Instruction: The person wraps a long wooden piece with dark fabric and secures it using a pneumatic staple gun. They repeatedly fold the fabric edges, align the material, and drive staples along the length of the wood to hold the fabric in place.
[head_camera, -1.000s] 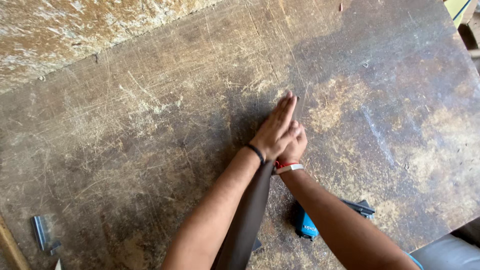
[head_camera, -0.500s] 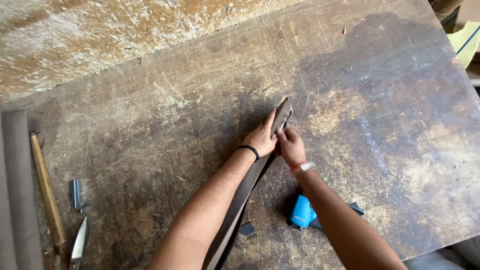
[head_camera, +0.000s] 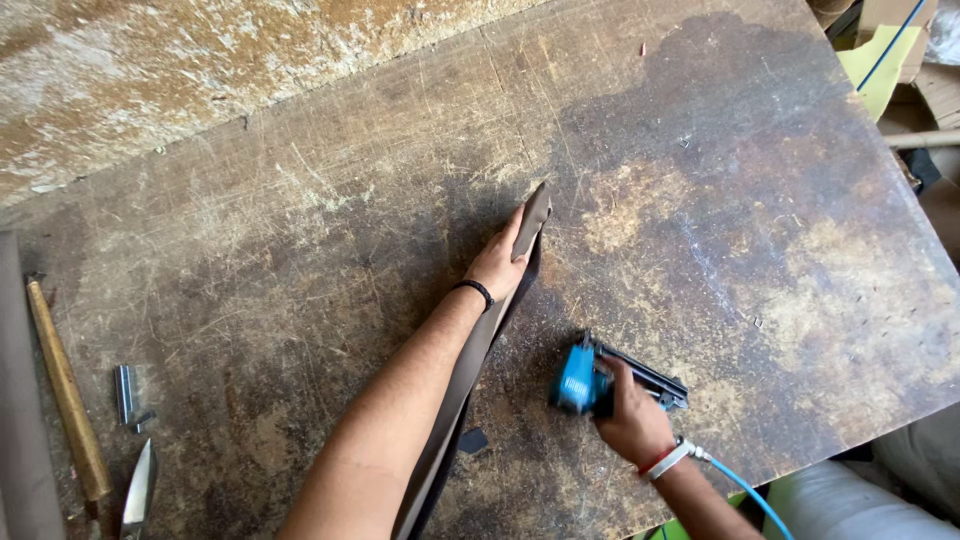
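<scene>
- Strip of dark brown leather-like material (head_camera: 470, 370) lies long and flat on the scratched wooden table (head_camera: 300, 250), looking thin, limp and light.
- Left hand (head_camera: 500, 262) presses its far end, fingers (head_camera: 517, 228) together; pinching an edge should lift it.
- Right hand (head_camera: 632, 415) wraps the blue staple gun (head_camera: 590, 382), probably heavier, by its body.

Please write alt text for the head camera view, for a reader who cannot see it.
The left hand presses a long brown strip flat on a scratched wooden workbench, while the right hand grasps a blue staple gun with a blue hose. A wooden handle, staple strips and a blade lie at the left edge.
</scene>
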